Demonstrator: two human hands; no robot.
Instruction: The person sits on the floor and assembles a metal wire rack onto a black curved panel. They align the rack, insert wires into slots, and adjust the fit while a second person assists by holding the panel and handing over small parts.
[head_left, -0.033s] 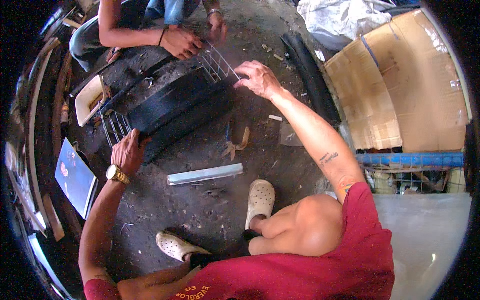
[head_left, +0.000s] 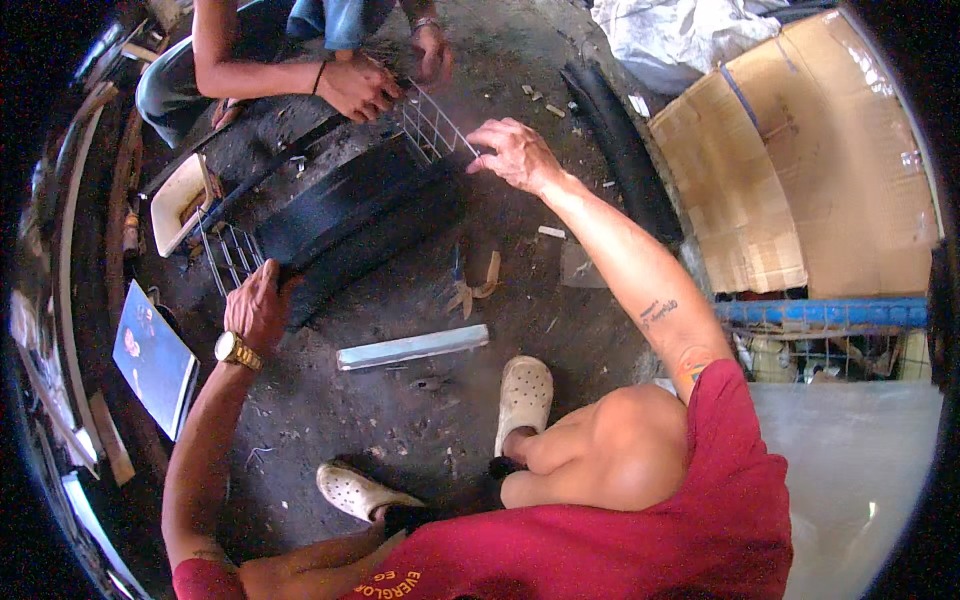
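A wire mesh panel [head_left: 428, 122] lies tilted in front of me, its bare grid showing at both ends. A black sheet [head_left: 350, 205], possibly rubber or plastic, covers its middle. My left hand [head_left: 257, 308], with a gold watch on the wrist, is closed on the near left edge, where the sheet meets the grid. My right hand [head_left: 515, 155] pinches the mesh's right corner between thumb and fingers. Across from me, a co-worker's hand [head_left: 358, 88] rests at the panel's far edge, and the person's other hand [head_left: 432, 52] is just beyond the right end.
Pliers or snips [head_left: 462, 295] and a pale blue-white bar [head_left: 412, 346] lie on the dark floor between me and the panel. A cream plastic tray [head_left: 172, 222] and a blue board [head_left: 153, 355] are at left. Right stand flattened cardboard [head_left: 765, 170] and a black strip [head_left: 625, 150].
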